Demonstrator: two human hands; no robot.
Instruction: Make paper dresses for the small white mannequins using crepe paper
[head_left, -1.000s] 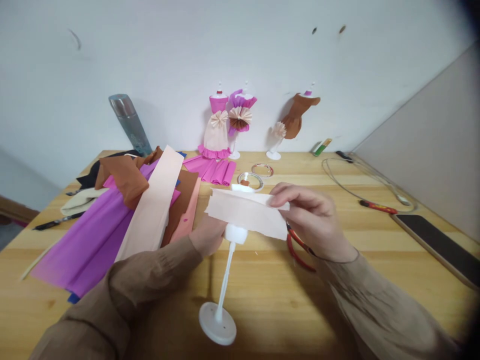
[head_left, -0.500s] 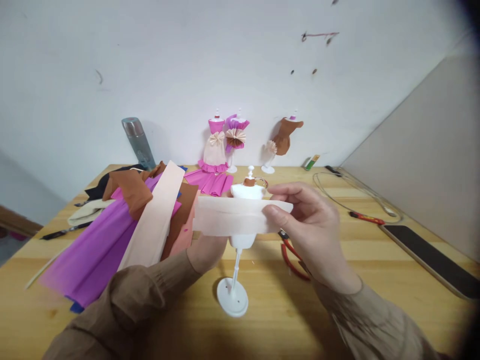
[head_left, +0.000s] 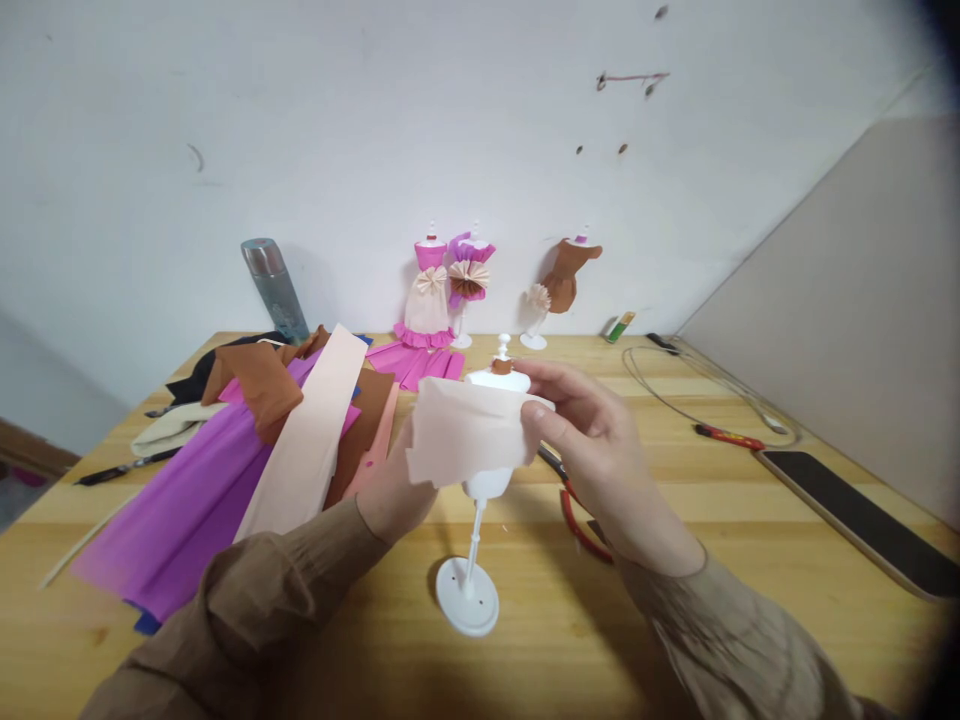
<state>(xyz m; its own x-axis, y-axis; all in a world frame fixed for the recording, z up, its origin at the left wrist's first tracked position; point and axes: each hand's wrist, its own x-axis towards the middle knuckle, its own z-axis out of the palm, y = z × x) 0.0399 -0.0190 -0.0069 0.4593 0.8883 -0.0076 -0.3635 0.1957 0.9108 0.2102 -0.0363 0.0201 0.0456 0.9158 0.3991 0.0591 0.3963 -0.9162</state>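
While left hand (head_left: 394,490) steadies mannequin (head_left: 480,480), right hand (head_left: 592,440) pinches paper (head_left: 461,435).

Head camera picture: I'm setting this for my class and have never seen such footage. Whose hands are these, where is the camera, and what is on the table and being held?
The camera sits on a person's head, looking forward and down at their own two bare hands. The left hand and the right hand hold a pale peach paper strip against a small white mannequin stand on a wooden table. To the left lie crepe paper sheets in purple, peach and brown. Red-handled scissors lie behind the right hand. At the wall stand three dressed mannequins and a metal bottle. A phone lies at right.
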